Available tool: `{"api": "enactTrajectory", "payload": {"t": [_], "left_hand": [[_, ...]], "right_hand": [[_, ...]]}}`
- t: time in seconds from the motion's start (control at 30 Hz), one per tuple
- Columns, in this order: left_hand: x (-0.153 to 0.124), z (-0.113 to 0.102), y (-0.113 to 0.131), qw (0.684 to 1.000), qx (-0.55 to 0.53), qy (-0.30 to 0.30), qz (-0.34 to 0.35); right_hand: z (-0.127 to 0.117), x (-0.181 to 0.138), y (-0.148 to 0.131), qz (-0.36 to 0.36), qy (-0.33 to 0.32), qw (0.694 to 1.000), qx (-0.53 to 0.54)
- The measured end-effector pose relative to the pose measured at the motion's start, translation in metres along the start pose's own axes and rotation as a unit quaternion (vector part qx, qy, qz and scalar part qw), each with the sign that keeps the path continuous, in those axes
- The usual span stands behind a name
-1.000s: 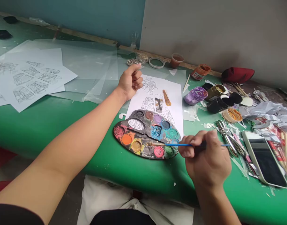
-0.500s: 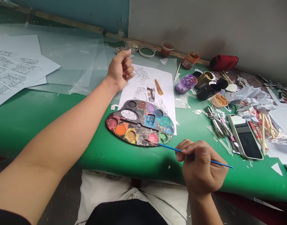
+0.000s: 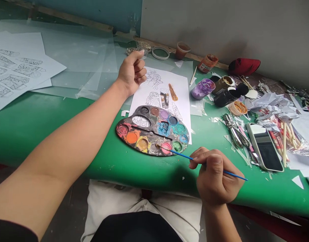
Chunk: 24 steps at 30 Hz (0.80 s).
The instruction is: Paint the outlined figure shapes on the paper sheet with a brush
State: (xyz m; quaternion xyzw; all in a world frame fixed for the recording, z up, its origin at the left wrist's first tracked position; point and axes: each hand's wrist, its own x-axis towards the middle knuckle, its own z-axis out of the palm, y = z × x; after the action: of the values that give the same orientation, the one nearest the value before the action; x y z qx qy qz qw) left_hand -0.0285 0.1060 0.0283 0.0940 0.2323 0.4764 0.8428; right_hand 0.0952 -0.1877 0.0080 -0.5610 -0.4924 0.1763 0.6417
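Note:
My right hand (image 3: 216, 176) pinches a thin blue paintbrush (image 3: 183, 155) at the front of the table. The brush's tip touches the greyish-brown well of a paint-smeared palette (image 3: 152, 133), between the yellow and pink wells. Under the palette's far side lies a white sheet (image 3: 181, 79) with black line drawings, some of them painted brown and black. My left hand (image 3: 132, 72) is curled into a fist at the left edge of this sheet, thumb uppermost, and no object shows in it.
Open paint jars, among them a purple jar (image 3: 203, 89) and a black jar (image 3: 225, 96), stand to the right. Beyond them are a phone (image 3: 265, 148), a coiled cable (image 3: 235, 131) and paper scraps (image 3: 277, 104). Printed sheets (image 3: 53, 65) lie on the left.
The view has shifted slightly. The brush has moved a little within the same well, its back end dipping left relative to the palette. My left hand keeps its fist at the sheet's edge.

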Motion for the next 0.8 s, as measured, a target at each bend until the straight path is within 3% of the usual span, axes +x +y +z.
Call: {"api": "enactTrajectory", "payload": {"t": [0.3,0.53,0.67,0.8], "left_hand": [[0.0079,-0.0056,0.0010,0.999,-0.030,0.018,0.004],[0.0034,-0.0026,0.0001,0.998,0.036,-0.055,0.017],[0.0003,0.0000,0.0003,1.000,0.012,-0.027,0.003],[-0.0010,0.0007,0.0002,1.000,-0.009,-0.022,-0.007]], "right_hand": [[-0.0038,-0.0024,0.0018,-0.024,-0.038,0.999,0.003],[-0.0061,-0.0018,0.0003,-0.036,-0.061,0.997,-0.018],[-0.0083,-0.0011,-0.0014,-0.048,-0.114,0.992,-0.015],[-0.0086,-0.0018,-0.0017,-0.049,-0.100,0.994,-0.014]]}}
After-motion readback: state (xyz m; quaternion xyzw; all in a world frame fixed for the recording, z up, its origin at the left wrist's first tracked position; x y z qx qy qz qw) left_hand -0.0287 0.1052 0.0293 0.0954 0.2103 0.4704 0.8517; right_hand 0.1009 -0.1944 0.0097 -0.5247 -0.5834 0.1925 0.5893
